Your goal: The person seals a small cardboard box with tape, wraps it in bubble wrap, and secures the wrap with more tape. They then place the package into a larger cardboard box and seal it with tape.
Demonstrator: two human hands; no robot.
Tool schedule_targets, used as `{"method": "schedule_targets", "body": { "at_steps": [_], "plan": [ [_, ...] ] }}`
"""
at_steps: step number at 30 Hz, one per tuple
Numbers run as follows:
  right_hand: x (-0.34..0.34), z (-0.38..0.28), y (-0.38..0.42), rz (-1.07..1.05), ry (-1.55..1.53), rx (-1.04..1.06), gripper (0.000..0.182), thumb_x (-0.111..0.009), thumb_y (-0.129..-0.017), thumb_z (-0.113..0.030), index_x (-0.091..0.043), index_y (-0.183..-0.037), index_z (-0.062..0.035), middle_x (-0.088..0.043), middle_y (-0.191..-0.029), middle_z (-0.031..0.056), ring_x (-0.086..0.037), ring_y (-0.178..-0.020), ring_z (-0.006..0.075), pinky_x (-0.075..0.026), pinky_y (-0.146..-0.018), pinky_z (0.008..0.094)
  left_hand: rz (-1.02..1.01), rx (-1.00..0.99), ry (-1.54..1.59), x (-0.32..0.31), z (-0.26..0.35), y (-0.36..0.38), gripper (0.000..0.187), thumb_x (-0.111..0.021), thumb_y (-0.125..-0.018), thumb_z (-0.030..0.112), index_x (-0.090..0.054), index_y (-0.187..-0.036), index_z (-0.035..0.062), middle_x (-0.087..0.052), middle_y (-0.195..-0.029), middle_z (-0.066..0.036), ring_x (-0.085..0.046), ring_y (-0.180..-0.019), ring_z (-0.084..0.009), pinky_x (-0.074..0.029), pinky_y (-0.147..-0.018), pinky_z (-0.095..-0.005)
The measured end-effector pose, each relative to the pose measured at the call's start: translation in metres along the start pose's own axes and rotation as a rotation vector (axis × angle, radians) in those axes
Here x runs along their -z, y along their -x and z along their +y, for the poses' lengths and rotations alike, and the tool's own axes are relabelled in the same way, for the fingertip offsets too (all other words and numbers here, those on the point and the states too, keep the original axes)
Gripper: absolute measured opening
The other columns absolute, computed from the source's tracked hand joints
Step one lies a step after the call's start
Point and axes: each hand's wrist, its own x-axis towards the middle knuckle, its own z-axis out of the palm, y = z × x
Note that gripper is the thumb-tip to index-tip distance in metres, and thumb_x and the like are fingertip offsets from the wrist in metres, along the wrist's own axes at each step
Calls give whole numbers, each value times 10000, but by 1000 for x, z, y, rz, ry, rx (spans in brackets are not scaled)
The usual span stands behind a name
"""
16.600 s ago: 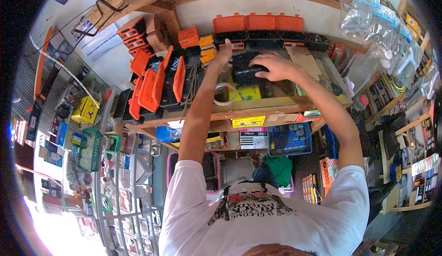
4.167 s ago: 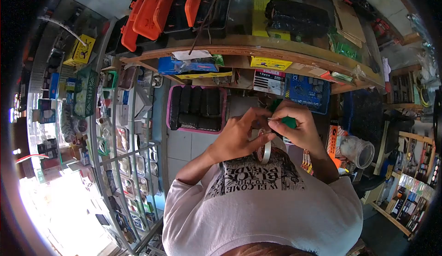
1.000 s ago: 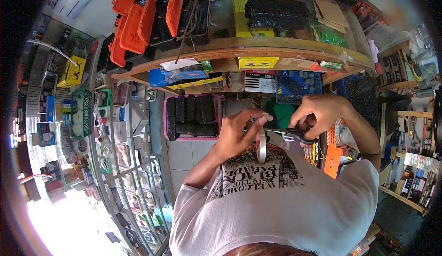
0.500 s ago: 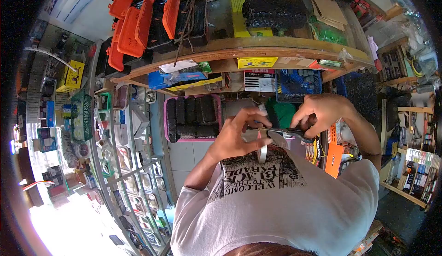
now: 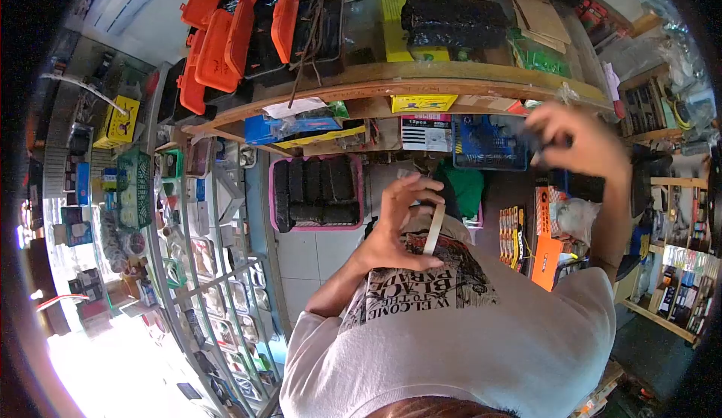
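My left hand (image 5: 395,230) is in front of the printed shirt. Its thumb and fingers curl around a pale narrow ring (image 5: 434,229), which looks like a roll of tape seen edge-on. My right hand (image 5: 575,143) is raised beside the wooden shelf edge, blurred by motion. Its fingers are bent around a dark object (image 5: 538,145) that looks like scissors; the blur hides its exact shape. The two hands are well apart. Between them and a little lower lies a green cloth-like item (image 5: 465,191).
A wooden-edged counter (image 5: 406,73) spans the view ahead, with orange cases (image 5: 218,49) on it. Beneath are a blue basket (image 5: 489,158) and a pink-rimmed basket (image 5: 316,228) of black packs. A metal rack (image 5: 218,290) stands at left, orange boxes (image 5: 543,230) at right.
My right hand has moved up and away to the right with the dark object, off the ring. My left hand has shifted slightly, and the ring now stands more upright between its thumb and fingers.
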Motion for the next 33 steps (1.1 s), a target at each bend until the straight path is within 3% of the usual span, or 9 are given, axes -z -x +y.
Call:
{"method": "schedule_targets", "body": {
  "at_steps": [4,9,13,19,22,26,30,32,33],
  "plan": [
    [63,61,14,436,21,-275,131,-639,-880,7,-514,-903,-27,-583,-736,37,-535,-588,100,-413,-528,266,42,-215,-133,7,20,-13,1325,-1000,-554,153,-108,-1532,193,-351,-1471,-265,-505,-1262,-380,-480,-1010,-524],
    [122,239,41,422,16,-703,202,-727,-807,-47,-583,-944,-82,-601,-792,41,-573,-555,144,-413,-451,289,72,-466,-381,17,57,-36,1185,-987,-587,170,-265,-1528,168,-411,-1453,-261,-484,-1320,-386,-449,-1066,-520],
    [112,271,38,453,57,-755,204,-768,-756,-42,-611,-885,-67,-639,-794,68,-615,-521,176,-452,-442,317,8,-432,-571,33,77,-53,1150,-979,-590,149,-327,-1536,195,-394,-1494,-211,-490,-1315,-418,-460,-1058,-521],
    [103,266,35,486,188,-682,194,-776,-832,-156,-666,-941,-39,-692,-843,90,-686,-660,208,-523,-560,358,57,-779,-678,19,95,-78,1217,-978,-591,139,-236,-1535,339,-303,-1512,-252,-623,-1145,-409,-590,-891,-510],
    [88,180,27,744,527,-522,263,-729,-906,-238,-698,-1063,-28,-720,-920,88,-687,-770,175,-529,-689,344,159,-844,-697,11,103,-81,1250,-963,-605,93,-184,-1511,461,-286,-1518,-256,-667,-1050,-385,-586,-911,-543],
    [38,8,3,1052,133,-90,282,-672,-950,-213,-706,-1180,-53,-737,-1000,64,-641,-868,129,-487,-763,289,210,-859,-696,10,102,-87,1202,-940,-612,143,-197,-1507,447,-307,-1499,-263,-660,-1058,-385,-548,-940,-552],
    [-20,-88,0,816,-111,392,447,-768,-857,-314,-703,-1139,26,-715,-975,110,-661,-860,188,-497,-771,342,188,-844,-705,11,100,-87,1148,-910,-624,215,-210,-1513,406,-343,-1470,-273,-650,-1074,-391,-501,-971,-558],
    [-24,-109,-14,580,82,713,586,-868,-731,-384,-713,-1106,39,-714,-917,119,-664,-773,234,-500,-708,347,175,-838,-705,11,102,-85,1125,-895,-630,251,-216,-1516,386,-361,-1455,-277,-645,-1082,-395,-477,-986,-560],
    [-35,-119,-20,617,102,767,611,-884,-698,-396,-718,-1096,37,-712,-895,113,-657,-737,245,-497,-675,344,172,-840,-704,12,103,-84,1114,-887,-633,269,-220,-1518,376,-370,-1448,-280,-643,-1086,-396,-465,-993,-561]
  ]
}}
